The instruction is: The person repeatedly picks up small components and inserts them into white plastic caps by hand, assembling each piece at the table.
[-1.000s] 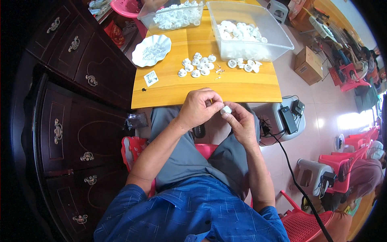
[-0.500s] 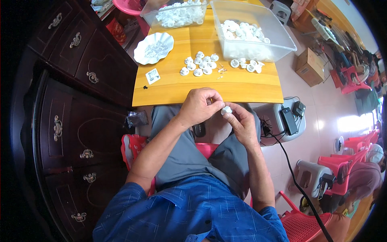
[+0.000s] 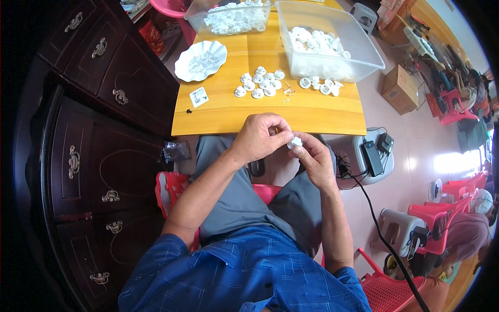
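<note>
Right at the near edge of the wooden counter [image 3: 270, 112], above the lap, both hands meet on one small white plastic part [image 3: 295, 142]: the left hand [image 3: 258, 138] curls over it from the left with its fingers closed around the top, and the right hand [image 3: 313, 157] pinches it from below between thumb and fingertips. Doing this well, as I judge it, means keeping the piece steady in the right hand, letting the left fingertips do the fine work, and holding it close over the lap so it lands there if it slips. Beyond the hands, loose white parts [image 3: 259, 85] of the same kind lie in a cluster mid-counter, with a smaller group [image 3: 322, 86] just in front of a clear bin [image 3: 332, 44] that is part-filled with more. A second clear bin [image 3: 231, 15] sits at the far edge, and a scalloped white dish [image 3: 200, 61] and a small card [image 3: 199, 96] lie to the left. What the left fingers are pressing or fitting is hidden under the knuckles, and the part's shape is too small to make out; the far bin is cut off at the frame's top.
</note>
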{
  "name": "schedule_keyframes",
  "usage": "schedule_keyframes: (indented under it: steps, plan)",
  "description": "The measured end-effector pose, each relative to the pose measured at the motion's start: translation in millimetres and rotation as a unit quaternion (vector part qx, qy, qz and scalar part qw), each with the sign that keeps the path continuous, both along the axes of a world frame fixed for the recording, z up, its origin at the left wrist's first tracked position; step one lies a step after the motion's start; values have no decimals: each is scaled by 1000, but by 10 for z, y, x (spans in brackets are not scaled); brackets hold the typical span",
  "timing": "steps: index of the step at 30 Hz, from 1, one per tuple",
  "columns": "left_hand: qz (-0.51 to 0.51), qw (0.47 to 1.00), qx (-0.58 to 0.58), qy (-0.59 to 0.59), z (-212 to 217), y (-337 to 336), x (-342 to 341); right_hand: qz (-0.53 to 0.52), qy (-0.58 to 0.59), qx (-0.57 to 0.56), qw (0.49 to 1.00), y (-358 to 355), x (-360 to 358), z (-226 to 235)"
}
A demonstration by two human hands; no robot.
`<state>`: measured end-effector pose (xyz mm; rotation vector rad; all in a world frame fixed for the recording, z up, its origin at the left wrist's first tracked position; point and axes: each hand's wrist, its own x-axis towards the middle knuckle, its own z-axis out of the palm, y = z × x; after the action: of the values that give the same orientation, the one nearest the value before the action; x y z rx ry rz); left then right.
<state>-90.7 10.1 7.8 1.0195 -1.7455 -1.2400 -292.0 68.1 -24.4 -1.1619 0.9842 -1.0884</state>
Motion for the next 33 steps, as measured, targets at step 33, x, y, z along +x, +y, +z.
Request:
schedule_keyframes:
  steps: [33]
  plan:
    - [13, 999, -49, -11, -33, -7, 11, -31, 69, -36, 997, 1, 17, -42]
